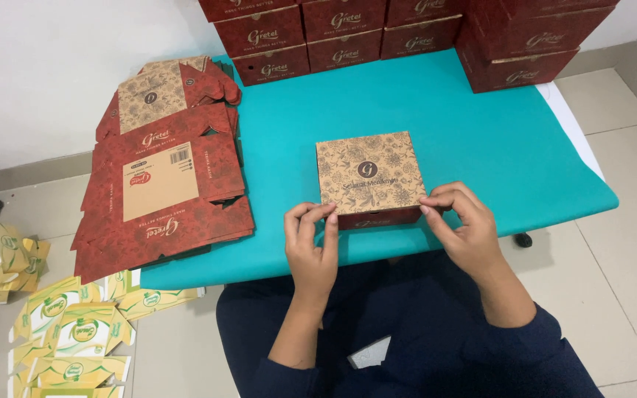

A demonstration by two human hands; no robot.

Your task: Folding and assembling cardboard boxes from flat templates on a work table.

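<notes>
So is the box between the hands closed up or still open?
Closed: the box has its tan lid flat on top, both hands at its front corners.

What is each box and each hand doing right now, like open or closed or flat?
Box with the tan lid: folded up, lid closed, on the teal table.
Left hand: fingertips on the box's front left corner.
Right hand: fingertips pinching the front right corner.
Red cardboard sheets: flat, unfolded, stacked.
Red boxes: closed, stacked at the back.
Yellow cartons: on the floor, some flat.
</notes>
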